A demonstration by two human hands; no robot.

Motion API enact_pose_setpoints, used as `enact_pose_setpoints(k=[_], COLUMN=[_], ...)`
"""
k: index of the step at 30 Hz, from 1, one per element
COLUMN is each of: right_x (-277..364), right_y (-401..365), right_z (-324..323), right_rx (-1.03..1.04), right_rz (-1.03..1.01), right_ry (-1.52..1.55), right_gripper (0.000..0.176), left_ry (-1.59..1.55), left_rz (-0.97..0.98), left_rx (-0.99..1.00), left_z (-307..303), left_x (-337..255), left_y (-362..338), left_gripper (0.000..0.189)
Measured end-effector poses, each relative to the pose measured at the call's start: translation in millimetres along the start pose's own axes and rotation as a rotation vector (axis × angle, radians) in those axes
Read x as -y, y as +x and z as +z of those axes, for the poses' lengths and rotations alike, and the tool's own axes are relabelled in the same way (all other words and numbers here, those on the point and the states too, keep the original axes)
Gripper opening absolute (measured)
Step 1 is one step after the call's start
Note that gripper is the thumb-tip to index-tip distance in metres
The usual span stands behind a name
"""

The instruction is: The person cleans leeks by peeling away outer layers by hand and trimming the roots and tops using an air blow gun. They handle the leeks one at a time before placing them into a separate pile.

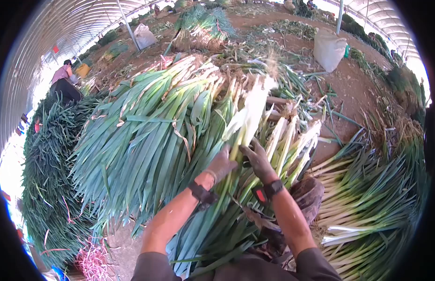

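Greenhouse floor: leek (248, 122) gripped between left hand (220, 164), right hand (258, 160).

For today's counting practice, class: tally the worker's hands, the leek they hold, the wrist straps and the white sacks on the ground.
hands: 2, left hand and right hand
held leek: 1
wrist straps: 2
white sacks: 2
total: 7

No text, label or number can be read (the wrist device (260, 195) shows only a red blur).
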State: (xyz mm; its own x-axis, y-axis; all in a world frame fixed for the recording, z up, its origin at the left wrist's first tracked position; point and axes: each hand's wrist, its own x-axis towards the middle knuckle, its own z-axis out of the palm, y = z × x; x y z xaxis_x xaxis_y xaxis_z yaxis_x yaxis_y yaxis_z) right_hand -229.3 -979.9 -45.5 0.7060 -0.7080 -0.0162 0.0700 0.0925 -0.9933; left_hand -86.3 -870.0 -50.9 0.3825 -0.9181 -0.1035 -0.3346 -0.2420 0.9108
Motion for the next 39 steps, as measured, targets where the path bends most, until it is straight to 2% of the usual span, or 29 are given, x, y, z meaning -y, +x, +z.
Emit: enact_pose_setpoints(k=[1,3,6,9,12,15,17,19,20,23,25,27,29,30,31,33,34,36,37,39], right_x=[9,-30,-41,-38,-35,-27,-39,-54,-54,-51,-68,-80,-67,-68,-68,-71,-74,-74,-74,-77], right_y=[-2,18,-1,-14,-14,-18,-13,-5,-5,3,18,16,8,7,9,-1,-9,-13,-13,-11], right_z=[-2,-11,-8,-11,-23,-18,-25,-19,-18,-23,-39,-46,-41,-40,-38,-38,-41,-57,-66,-75], right_rx=[0.056,0.036,-0.04,-0.036,0.018,0.014,0.016,-0.028,-0.076,-0.385,-0.62,-0.576,-0.508,-0.499,-0.451,-0.181,-0.227,-0.421,-0.514,-0.407], right_rz=[0.116,0.197,0.183,0.127,0.104,-0.014,0.022,-0.016,0.027,0.13,0.118,0.149,0.072,0.1,0.098,0.026,-0.041,0.128,0.207,0.329], right_ry=[0.038,-0.053,0.02,0.04,0.097,0.237,0.129,0.176,0.19,0.325,0.084,-0.143,-0.313,-0.269,-0.427,-0.734,-0.712,-0.808,-0.852,-1.032], right_gripper=[0.042,0.039,0.035,0.034,0.036,0.031,0.03,0.025,0.022,0.02,0.026,0.029,0.03,0.033,0.035,0.037,0.037,0.037,0.037,0.039], left_ry=[0.082,0.019,0.013,-0.007,-0.026,-0.251,-0.47,-0.467,-0.48,-0.495,-0.392,-0.385,-0.395,-0.416,-0.434,-0.412,-0.395,-0.338,-0.382,-0.43], left_rz=[-0.097,-0.125,-0.043,-0.043,-0.132,-0.151,-0.099,-0.145,-0.182,-0.29,-0.156,-0.157,-0.203,-0.215,-0.227,-0.175,-0.157,-0.125,-0.167,-0.155], left_rx=[0.013,-0.004,-0.001,-0.048,0.052,0.105,0.131,0.146,0.141,0.125,0.093,0.093,0.072,0.064,0.054,0.031,0.02,-0.009,0.002,-0.008], left_z=[-4,2,12,13,7,2,1,-2,-5,-21,-27,-30,-30,-28,-27,-24,-26,-37,-43,-51], left_x=[-16,-11,10,4,-9,-18,-10,-9,-17,-45,-35,-23,-33,-32,-31,-22,-18,-13,-19,-26], left_y=[-2,-1,-11,-21,-19,-22,-24,-23,-25,-32,-32,-31,-36,-37,-38,-37,-36,-35,-35,-33], left_gripper=[0.046,0.045,0.046,0.048,0.05,0.052,0.053,0.052,0.053,0.052,0.05,0.052,0.049,0.049,0.048,0.047,0.047,0.048,0.044,0.048])
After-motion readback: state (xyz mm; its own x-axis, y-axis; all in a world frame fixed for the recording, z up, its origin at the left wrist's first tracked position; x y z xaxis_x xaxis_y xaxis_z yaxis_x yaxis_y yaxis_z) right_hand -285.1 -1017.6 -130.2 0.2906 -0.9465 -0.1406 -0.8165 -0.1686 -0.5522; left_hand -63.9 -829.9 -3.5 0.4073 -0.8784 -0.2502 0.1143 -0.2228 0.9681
